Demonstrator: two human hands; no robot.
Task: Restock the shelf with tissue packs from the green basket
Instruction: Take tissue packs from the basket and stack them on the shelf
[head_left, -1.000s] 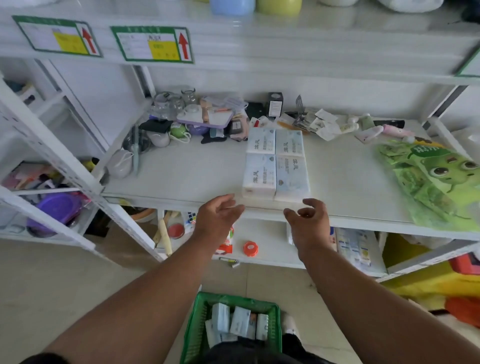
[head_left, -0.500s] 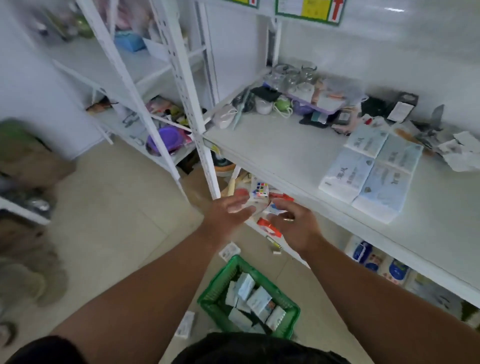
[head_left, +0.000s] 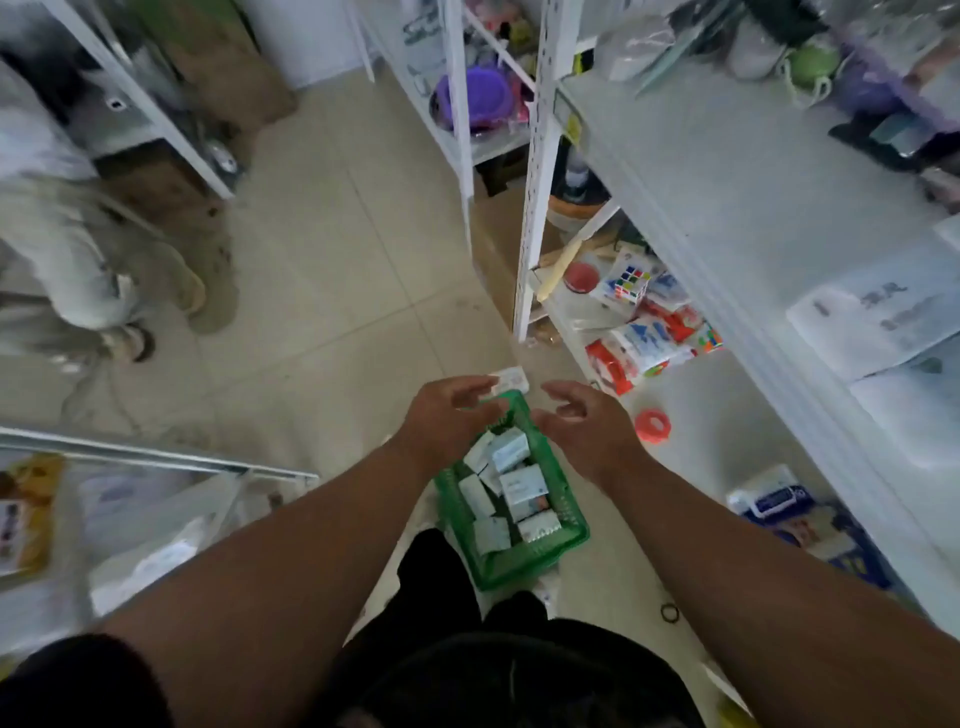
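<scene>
Left hand (head_left: 441, 421): hovering over basket (head_left: 563, 540), fingers spread, holding nothing
Right hand (head_left: 584, 428): likewise
Packs (head_left: 524, 483): lying in basket

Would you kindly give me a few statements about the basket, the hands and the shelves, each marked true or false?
1. The green basket stands on the floor. True.
2. The basket is empty. False: several tissue packs lie in it.
3. The left hand grips a pack. False: it hangs open above the basket, holding nothing.
4. The right hand holds nothing. True.
5. A puzzle cube sits on the lower shelf. True.
</scene>
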